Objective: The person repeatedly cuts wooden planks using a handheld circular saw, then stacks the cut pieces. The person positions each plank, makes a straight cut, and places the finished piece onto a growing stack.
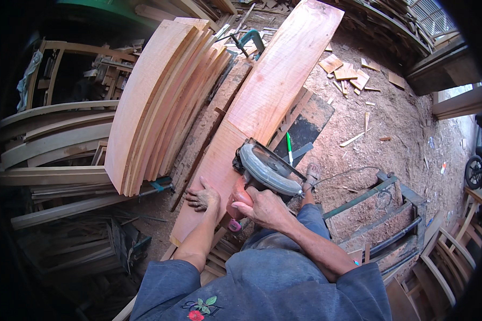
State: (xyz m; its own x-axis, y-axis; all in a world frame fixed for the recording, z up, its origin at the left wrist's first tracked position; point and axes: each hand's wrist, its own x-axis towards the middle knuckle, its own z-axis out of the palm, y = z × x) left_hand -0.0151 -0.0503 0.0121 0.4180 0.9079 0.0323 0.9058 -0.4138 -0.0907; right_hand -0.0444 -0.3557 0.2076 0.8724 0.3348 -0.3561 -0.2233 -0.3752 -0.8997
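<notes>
A long reddish wooden plank (273, 80) runs from near my body to the far end of the bench. On its right edge sits a circular saw (268, 170) with a grey guard and an orange-red handle. My right hand (265, 207) is closed round that handle. My left hand (202, 199) lies on the plank's near part, left of the saw, its fingers spread toward the left edge. A line crosses the wood just beyond the saw. The blade's contact with the wood is hidden under the guard.
Several curved boards (152, 96) stand stacked at the left. A green clamp (251, 43) is beside the plank's far part. A green marker (289, 144) is right of the plank. Wood scraps (348, 75) lie on the sawdust floor. A metal frame (383, 216) stands at the right.
</notes>
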